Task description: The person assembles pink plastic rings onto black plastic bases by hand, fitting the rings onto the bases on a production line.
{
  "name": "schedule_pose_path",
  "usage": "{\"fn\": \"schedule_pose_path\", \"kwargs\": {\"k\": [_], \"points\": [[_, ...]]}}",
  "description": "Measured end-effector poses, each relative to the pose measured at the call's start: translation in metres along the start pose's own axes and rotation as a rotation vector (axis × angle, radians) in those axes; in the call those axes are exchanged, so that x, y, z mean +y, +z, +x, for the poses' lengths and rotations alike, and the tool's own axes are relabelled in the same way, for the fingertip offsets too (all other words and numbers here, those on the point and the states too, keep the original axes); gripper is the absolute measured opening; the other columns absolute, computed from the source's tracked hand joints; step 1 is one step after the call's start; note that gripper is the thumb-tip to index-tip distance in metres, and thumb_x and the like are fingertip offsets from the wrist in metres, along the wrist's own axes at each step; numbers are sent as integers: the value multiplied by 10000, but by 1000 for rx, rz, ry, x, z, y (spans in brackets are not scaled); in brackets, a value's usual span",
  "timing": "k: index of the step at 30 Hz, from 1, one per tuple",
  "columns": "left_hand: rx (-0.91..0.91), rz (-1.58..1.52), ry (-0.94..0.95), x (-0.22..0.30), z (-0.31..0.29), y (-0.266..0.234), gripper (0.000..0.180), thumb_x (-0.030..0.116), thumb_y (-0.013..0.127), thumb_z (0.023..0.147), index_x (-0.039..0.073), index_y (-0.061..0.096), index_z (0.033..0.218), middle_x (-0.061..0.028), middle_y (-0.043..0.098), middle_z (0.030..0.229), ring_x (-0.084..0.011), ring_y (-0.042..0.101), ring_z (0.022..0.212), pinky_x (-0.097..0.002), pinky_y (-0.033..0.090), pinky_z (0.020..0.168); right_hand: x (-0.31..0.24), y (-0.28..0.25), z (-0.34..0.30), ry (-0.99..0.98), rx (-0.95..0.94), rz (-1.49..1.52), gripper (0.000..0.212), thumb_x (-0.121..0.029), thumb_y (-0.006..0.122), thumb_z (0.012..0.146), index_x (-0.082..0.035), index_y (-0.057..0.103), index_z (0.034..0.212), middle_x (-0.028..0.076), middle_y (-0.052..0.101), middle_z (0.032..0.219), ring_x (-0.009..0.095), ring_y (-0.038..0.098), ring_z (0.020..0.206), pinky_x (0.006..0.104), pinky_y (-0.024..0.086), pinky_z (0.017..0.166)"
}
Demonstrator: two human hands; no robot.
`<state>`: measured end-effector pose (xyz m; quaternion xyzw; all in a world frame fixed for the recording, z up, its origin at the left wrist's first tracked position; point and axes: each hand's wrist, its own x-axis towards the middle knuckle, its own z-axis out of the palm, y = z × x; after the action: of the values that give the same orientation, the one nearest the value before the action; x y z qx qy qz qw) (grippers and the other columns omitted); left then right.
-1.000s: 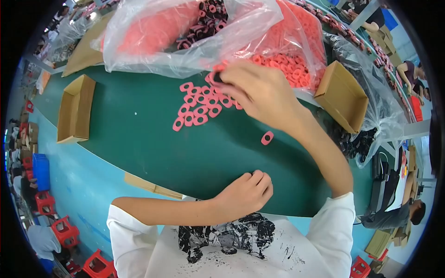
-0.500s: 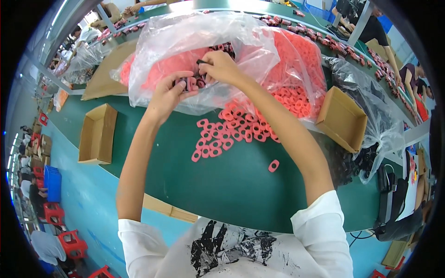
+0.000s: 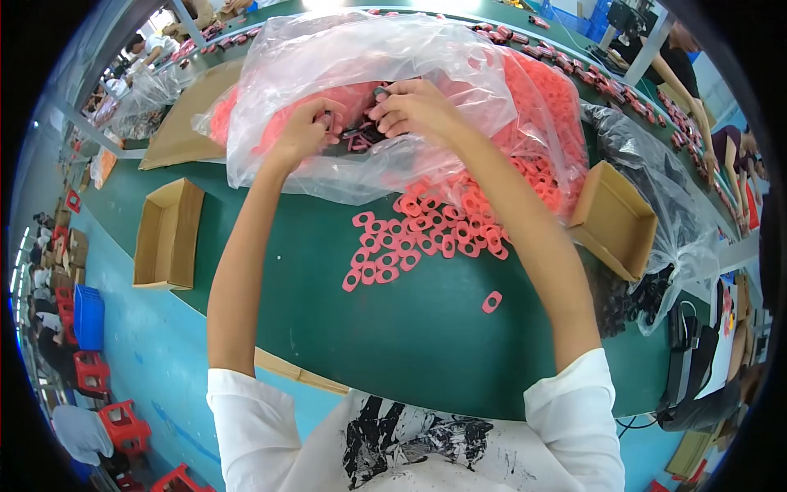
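Observation:
Both my hands are at the mouth of a large clear plastic bag on the green table. My left hand is closed around a small pink-and-dark piece, mostly covered by the fingers. To its right, my right hand pinches a small dark piece between thumb and fingers. Several assembled pink-and-black pieces lie between the hands in the bag's opening. Flat pink rings with oval holes spill onto the table below my right forearm, and one loose ring lies apart, nearer me.
An open cardboard box stands at the left edge, another cardboard box at the right. Beside that is a clear bag of black parts. Rows of pink-and-black pieces run along the far side. Co-workers are at the upper right.
My hands have moved apart, the right one up and to the right with its dark piece. My left hand has turned and its fingers have curled in. The view has shifted slightly.

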<state>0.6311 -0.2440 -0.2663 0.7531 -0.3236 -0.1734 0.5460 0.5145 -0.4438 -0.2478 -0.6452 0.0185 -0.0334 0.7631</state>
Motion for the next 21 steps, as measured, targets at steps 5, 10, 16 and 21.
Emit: {"fn": "schedule_pose_path", "kwargs": {"k": [5,10,16,21], "points": [[-64,410,205,-16,2,5,200,-22,574,851,38,641,1030,-127,655,881,-216,628,754,-357,527,705,8,-5,5,-572,239,-1236,157,-122,630,798,32,634,830,238,673,830,370,667,690,452,533,676],[-74,745,360,-35,-29,2,152,-17,624,798,25,639,944,-204,648,879,-359,642,813,-426,506,746,52,20,-56,-249,-118,-1523,173,-108,650,791,23,639,904,209,658,892,395,650,850,493,511,730],[-61,851,388,-34,-12,16,85,-6,588,815,-4,620,894,-230,632,873,-443,616,898,-515,482,770,66,19,-95,-432,-83,-1543,246,-20,644,709,-21,634,955,140,640,915,331,621,890,427,496,801],[-18,889,450,-38,-4,16,86,28,595,835,-5,593,915,-221,632,862,-418,627,879,-515,490,736,52,24,-88,-284,-46,-1387,178,0,612,789,16,667,957,177,654,911,386,636,849,445,513,772]]}}
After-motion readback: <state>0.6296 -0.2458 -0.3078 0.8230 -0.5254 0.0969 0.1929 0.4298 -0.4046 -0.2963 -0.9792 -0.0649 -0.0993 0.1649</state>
